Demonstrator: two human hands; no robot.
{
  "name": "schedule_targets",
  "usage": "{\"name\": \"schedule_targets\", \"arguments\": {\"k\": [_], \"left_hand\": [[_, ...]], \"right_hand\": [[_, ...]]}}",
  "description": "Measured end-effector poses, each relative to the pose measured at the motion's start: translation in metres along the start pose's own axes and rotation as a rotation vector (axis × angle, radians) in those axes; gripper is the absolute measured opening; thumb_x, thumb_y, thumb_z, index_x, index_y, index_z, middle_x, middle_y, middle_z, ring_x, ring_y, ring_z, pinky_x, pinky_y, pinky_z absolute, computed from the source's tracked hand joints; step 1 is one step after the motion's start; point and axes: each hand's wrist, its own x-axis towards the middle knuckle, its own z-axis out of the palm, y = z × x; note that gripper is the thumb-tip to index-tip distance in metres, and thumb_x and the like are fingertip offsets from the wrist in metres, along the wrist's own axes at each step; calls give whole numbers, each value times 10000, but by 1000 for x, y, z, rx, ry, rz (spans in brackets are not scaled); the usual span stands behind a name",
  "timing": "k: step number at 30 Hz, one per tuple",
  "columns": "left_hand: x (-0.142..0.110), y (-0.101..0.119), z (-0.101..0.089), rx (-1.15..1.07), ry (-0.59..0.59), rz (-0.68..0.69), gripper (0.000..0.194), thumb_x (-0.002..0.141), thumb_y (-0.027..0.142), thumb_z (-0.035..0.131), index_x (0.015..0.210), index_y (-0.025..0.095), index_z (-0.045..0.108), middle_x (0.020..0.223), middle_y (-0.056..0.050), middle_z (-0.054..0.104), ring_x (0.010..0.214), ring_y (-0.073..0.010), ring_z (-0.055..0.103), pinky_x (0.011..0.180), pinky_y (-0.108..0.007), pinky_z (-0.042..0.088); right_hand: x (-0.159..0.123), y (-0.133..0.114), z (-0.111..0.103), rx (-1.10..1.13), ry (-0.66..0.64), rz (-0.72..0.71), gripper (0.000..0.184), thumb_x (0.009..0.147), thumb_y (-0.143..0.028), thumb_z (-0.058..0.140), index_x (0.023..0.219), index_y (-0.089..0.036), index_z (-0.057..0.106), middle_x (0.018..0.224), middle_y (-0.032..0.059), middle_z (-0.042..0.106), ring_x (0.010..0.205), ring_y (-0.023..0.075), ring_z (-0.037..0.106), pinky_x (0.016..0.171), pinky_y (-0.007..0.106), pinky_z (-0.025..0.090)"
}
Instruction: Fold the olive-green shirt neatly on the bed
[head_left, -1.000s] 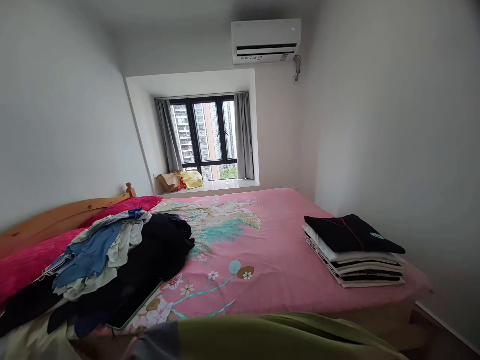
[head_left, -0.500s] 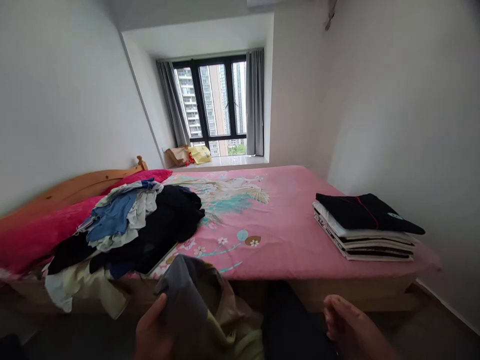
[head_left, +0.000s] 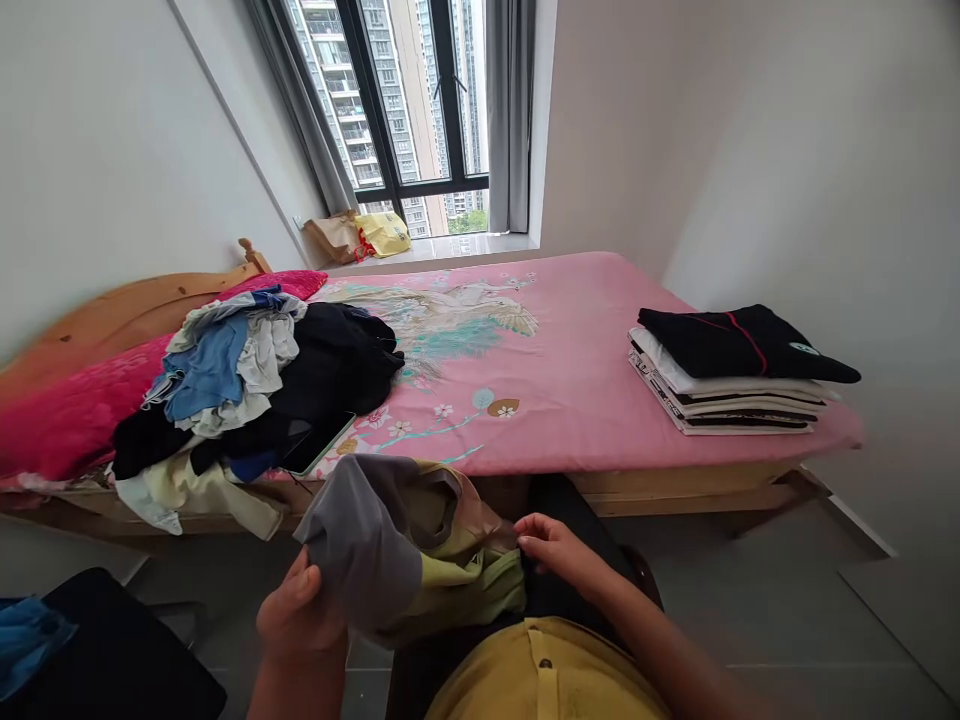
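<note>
Over my lap lies a crumpled shirt (head_left: pixel 375 540) in grey, olive, yellow-green and dusty pink, with a rounded opening in its upper part. My left hand (head_left: pixel 300 600) grips its grey side, the thumb on top and the other fingers behind the cloth. At the opposite edge, the bent fingers of my right hand (head_left: pixel 551 548) pinch the pinkish fabric; their tips are partly hidden. Beyond the shirt, on the bed (head_left: pixel 570 400), a heap of unfolded clothes (head_left: pixel 330 360) rests on the left. A neat stack of folded clothes (head_left: pixel 727 390), black on top, stands on the right.
A dark phone or tablet (head_left: pixel 322 445) sticks out from under the heap. Pink pillows (head_left: pixel 97 420) lie by the wooden headboard (head_left: pixel 150 300). Paper and yellow bags (head_left: pixel 382 235) are on the windowsill. A black seat (head_left: pixel 112 650) with blue cloth stands at lower left.
My view has tilted downward. My right hand, earlier off to the right and apart from the shirt, has come left to its edge. My left hand keeps its hold on the grey part.
</note>
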Motion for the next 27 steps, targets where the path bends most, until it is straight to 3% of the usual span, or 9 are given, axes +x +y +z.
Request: {"name": "schedule_targets", "arguments": {"k": [7,11,14,17,22,25,27], "left_hand": [[-6,-3,6,15,-30,-75,199,718,230,564,869,270,687,784,-2,713,719,-189,671,659,-282,558],[-4,-3,-4,41,-34,-48,176,720,278,578,853,276,694,776,2,715,696,-177,672,644,-262,558],[2,8,-8,67,1,108,214,707,290,600,904,286,684,800,15,725,717,-170,680,655,-242,562],[11,25,-8,129,84,244,251,674,259,630,919,286,678,764,22,726,696,-169,682,628,-233,560],[22,41,3,463,322,137,302,618,292,721,907,213,687,740,-12,718,704,-199,671,586,-236,542],[23,43,18,832,394,32,369,564,357,780,873,171,701,662,-9,691,667,-199,654,521,-209,511],[22,45,28,937,394,-32,405,565,401,776,883,163,700,615,1,666,602,-181,635,491,-210,500]], "right_hand": [[38,21,44,-503,128,-303,403,605,-249,696,995,-207,603,1032,58,581,972,217,511,855,335,389],[50,21,48,-441,139,-374,98,739,-277,563,766,-191,602,808,25,591,824,181,525,780,300,397],[43,-1,21,-183,233,-396,232,830,-392,434,776,-191,536,693,-9,522,659,140,469,628,257,398],[16,-42,-26,-76,408,-479,285,841,-466,414,808,-197,501,682,-20,488,629,134,436,589,251,393],[-50,-119,-92,-301,773,-625,263,836,-464,454,856,-211,524,687,-14,492,616,137,444,555,245,383],[-84,-144,-112,-445,908,-705,246,829,-455,483,880,-222,548,708,-3,540,617,137,480,566,250,393],[-100,-153,-120,-596,956,-702,235,823,-447,500,888,-234,573,740,5,582,645,141,514,586,252,397]]}}
